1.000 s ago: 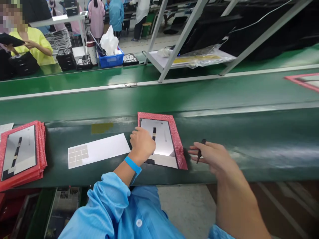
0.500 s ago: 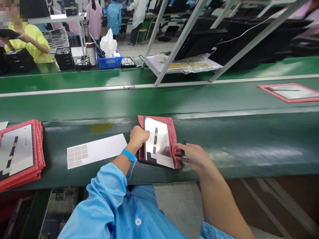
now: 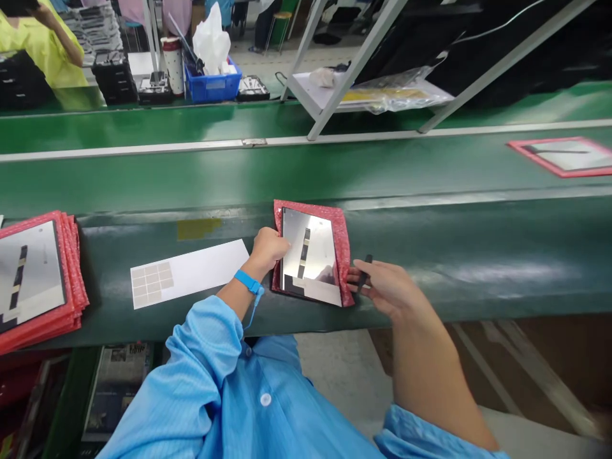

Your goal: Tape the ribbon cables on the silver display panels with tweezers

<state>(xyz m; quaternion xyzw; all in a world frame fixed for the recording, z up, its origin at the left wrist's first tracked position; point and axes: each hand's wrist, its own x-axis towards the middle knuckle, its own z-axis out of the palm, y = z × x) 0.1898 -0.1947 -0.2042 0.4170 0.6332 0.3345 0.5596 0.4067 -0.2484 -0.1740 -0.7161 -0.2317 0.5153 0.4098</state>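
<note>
A flat display panel (image 3: 319, 252) with a silvery, mirror-like back and a dark strip down its middle lies on a red bubble-wrap bag (image 3: 340, 239) on the green bench. My left hand (image 3: 268, 250), a blue strap round its wrist, is closed at the panel's left edge, thumb on the silvery face. My right hand (image 3: 388, 285) is closed round a slim black tool (image 3: 366, 273) whose exact kind I cannot make out. Its fingertips are close to the bag's right edge. Left of my left hand lies a white sheet (image 3: 205, 268) with greyish square stickers (image 3: 152, 284).
A stack of similar panels on red bags (image 3: 76, 274) is at the left. Another bagged panel (image 3: 564, 156) lies far right. Beyond the bench's pale rail (image 3: 191, 147) stand a blue tissue basket (image 3: 213, 87), a cup (image 3: 173, 67) and a slanted metal frame (image 3: 358, 67). A person in yellow (image 3: 43, 44) works opposite.
The view has tilted down, so the bench things sit higher in the picture. My right hand has drawn slightly away from the bag's right edge. My left hand stays at the panel's left edge.
</note>
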